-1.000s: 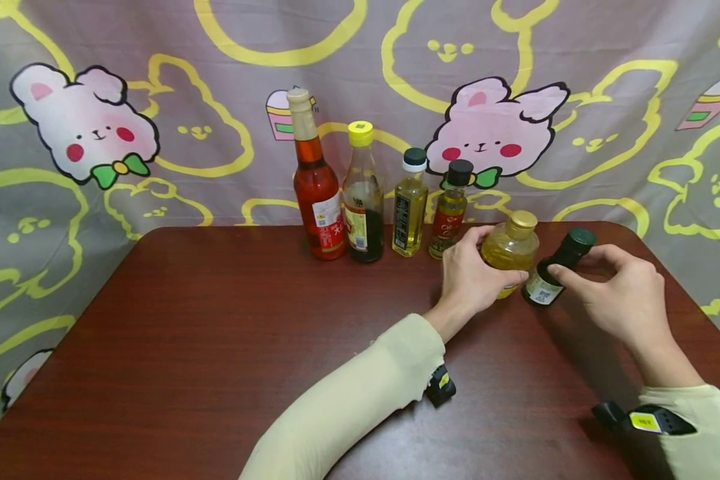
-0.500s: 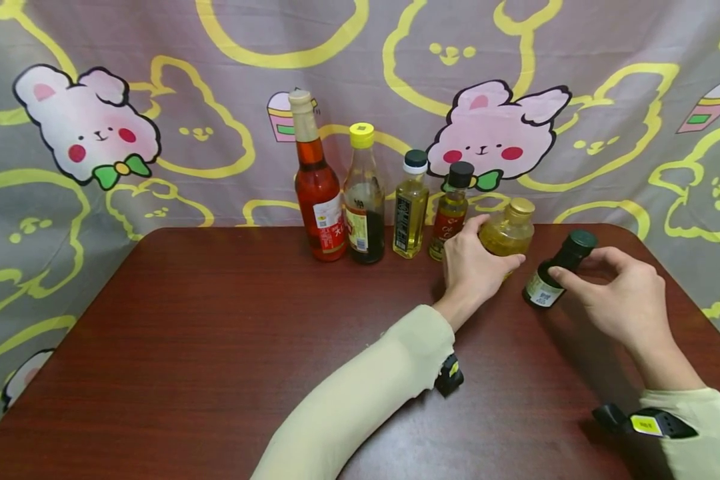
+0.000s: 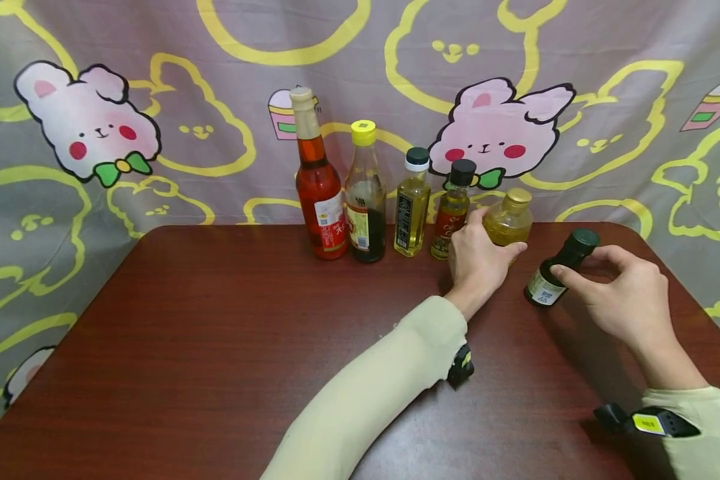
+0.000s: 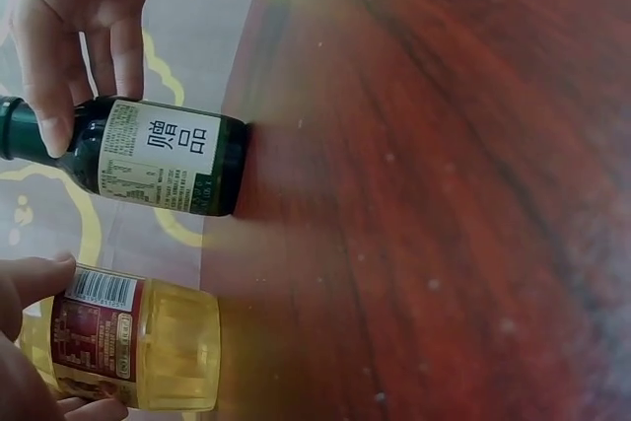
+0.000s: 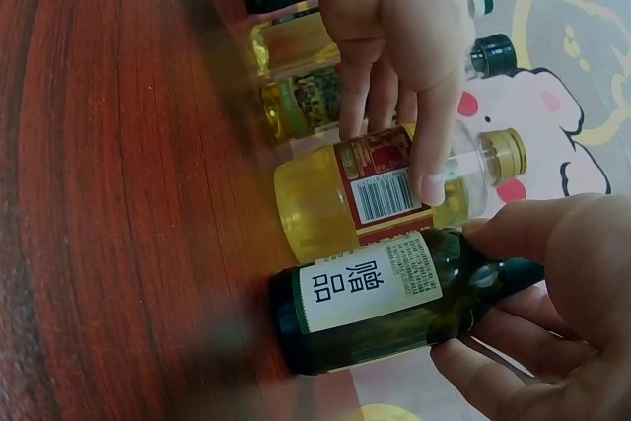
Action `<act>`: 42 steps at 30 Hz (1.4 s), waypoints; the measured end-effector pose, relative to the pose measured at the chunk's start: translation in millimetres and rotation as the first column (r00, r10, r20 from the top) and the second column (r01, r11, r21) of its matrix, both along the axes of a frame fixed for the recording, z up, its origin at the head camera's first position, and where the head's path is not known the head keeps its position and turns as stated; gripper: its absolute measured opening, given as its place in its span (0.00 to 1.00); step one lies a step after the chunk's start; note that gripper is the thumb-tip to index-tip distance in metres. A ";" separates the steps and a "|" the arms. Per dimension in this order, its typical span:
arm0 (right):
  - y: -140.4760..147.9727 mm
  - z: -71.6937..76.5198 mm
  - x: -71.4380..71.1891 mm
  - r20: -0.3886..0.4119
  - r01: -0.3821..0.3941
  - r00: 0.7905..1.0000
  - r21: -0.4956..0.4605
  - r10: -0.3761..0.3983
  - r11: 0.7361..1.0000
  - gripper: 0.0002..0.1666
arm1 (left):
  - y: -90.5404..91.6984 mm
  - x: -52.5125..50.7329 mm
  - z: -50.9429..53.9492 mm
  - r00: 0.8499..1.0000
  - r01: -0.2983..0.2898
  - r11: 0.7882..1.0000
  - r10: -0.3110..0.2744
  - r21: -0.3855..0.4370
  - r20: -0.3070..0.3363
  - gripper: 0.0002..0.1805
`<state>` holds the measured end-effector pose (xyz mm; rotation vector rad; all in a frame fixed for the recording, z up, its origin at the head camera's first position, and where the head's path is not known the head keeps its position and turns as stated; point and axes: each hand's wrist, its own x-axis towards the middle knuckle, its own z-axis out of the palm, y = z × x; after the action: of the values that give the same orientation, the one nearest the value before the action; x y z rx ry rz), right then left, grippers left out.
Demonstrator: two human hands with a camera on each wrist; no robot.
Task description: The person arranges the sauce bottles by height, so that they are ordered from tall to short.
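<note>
My left hand [image 3: 480, 260] grips a squat clear bottle of yellow oil [image 3: 509, 225] with a gold cap, at the right end of the bottle row. Its barcode label and the curled thumb show in the right wrist view. With thumb and fingers, my right hand [image 3: 630, 300] holds a small dark green bottle [image 3: 546, 285] by its neck and shoulder, tilted a little. In the left wrist view, the white label of the green bottle [image 4: 158, 153] faces the camera, beside the oil bottle [image 4: 133, 342]. Beside my left hand stands a red-labelled oil bottle [image 3: 450, 223], partly hidden.
Farther left along the back edge stand a tall red bottle [image 3: 323, 213], a yellow-capped dark sauce bottle [image 3: 366, 223] and a square bottle of pale oil [image 3: 412, 217]. They stand on a brown wooden table [image 3: 216, 347]. A patterned curtain [image 3: 204, 87] hangs behind.
My left hand has moved the gold-capped oil bottle away from me, toward the back edge and level with the row. My right hand and the green bottle have stayed almost still.
</note>
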<state>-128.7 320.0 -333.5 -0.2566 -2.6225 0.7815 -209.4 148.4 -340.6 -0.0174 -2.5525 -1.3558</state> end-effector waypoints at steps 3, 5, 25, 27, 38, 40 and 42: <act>-0.1 -0.1 0.2 0.007 -0.003 1.000 0.001 0.003 1.000 0.28 | -0.3 -0.3 -0.5 1.000 0.005 1.000 -0.005 -0.006 -0.011 0.40; -0.3 -0.1 0.4 0.011 -0.003 1.000 0.001 0.003 1.000 0.28 | -0.9 0.0 -1.1 1.000 0.013 1.000 -0.013 0.004 -0.021 0.40; 2.9 1.5 -1.5 -0.004 -0.008 1.000 -0.020 0.008 1.000 0.27 | -2.6 -1.1 2.0 0.998 0.048 0.985 -0.041 0.165 -0.044 0.34; 2.7 1.5 -1.9 -0.007 -0.010 1.000 -0.022 0.010 1.000 0.27 | -2.4 -1.8 2.9 0.999 0.040 0.986 -0.034 0.159 -0.043 0.33; 4.0 3.2 -1.8 0.001 -0.010 1.000 -0.032 0.010 0.999 0.26 | -1.8 -3.1 7.5 0.999 0.031 0.982 -0.032 0.188 0.001 0.30; 4.1 3.7 -2.1 0.000 -0.004 1.000 -0.041 0.004 0.999 0.26 | -1.8 -2.5 8.1 1.000 0.024 0.982 -0.025 0.188 0.004 0.29; 4.0 4.1 -2.6 -0.002 0.006 1.000 -0.046 -0.006 0.999 0.26 | -1.7 -2.1 8.5 1.000 0.020 0.981 -0.022 0.193 0.007 0.29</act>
<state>-131.4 324.0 -329.5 -0.2763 -2.6032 0.8402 -211.4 146.6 -332.2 -0.0021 -2.4232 -1.6082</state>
